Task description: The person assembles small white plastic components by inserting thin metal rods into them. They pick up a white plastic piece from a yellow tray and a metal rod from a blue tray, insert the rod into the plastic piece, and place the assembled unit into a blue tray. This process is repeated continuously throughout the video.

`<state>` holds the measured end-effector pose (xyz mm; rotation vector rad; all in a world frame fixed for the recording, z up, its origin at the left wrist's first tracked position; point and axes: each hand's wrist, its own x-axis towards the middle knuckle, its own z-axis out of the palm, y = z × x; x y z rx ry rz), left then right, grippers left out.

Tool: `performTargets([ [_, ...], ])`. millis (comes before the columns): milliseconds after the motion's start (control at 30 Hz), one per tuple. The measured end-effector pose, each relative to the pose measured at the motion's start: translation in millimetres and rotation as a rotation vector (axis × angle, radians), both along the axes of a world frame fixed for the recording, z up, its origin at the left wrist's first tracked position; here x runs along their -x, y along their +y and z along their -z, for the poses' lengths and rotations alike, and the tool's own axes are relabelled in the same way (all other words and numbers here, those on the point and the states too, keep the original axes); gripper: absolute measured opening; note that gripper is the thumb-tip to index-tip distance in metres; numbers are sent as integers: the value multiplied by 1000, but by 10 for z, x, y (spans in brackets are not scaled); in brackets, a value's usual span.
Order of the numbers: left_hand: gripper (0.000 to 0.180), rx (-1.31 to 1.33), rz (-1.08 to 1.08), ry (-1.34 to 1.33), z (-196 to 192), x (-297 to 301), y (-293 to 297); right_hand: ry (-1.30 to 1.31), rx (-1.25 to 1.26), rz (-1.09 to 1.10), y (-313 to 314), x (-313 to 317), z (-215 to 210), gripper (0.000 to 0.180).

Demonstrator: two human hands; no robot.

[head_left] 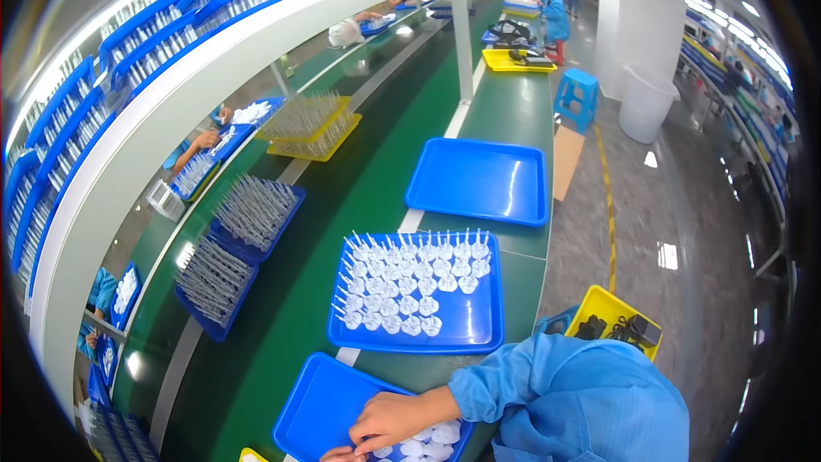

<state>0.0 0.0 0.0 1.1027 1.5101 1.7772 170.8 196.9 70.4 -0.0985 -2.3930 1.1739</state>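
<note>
My right hand (392, 419) reaches over a blue tray (321, 389) at the lower edge, its fingers pinched together. My left hand (340, 455) meets it at the fingertips and is mostly cut off by the picture's edge. Whatever lies between the fingers is too small or hidden to make out. White rounded plastic pieces (436, 441) lie in the tray's right part, beside my right wrist. Just beyond stands another blue tray (470, 316) with rows of white, flower-shaped pieces (410, 282), many with a thin upright stem. Its front right part shows bare blue.
A blue tray (479, 180) without contents lies farther off. Across the green belt (282, 291) stand trays of thin grey rods (214, 282) and yellow trays (316, 150). A white shelf frame (214, 30) runs along the left. At right are a yellow tray with black adapters (633, 329) and a blue stool (577, 94).
</note>
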Motion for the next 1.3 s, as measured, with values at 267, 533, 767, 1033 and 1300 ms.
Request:
performTargets([
  [267, 46, 131, -227, -15, -724, -352, 114, 97, -28, 45, -21, 10, 24, 36],
  [533, 41, 75, -323, 130, -928, -543, 261, 118, -71, 84, 9, 43, 78, 33],
  [767, 32, 29, -299, 200, -662, -187, 252, 172, -95, 154, -13, 172, 132, 33],
  [1033, 41, 334, -303, 602, -1132, -618, 337, 237, -49, 222, 14, 371, 290, 32],
  [1300, 12, 352, -436, 593, -1048, -374, 13, 56, -110, 22, 34, 29, -27, 46],
])
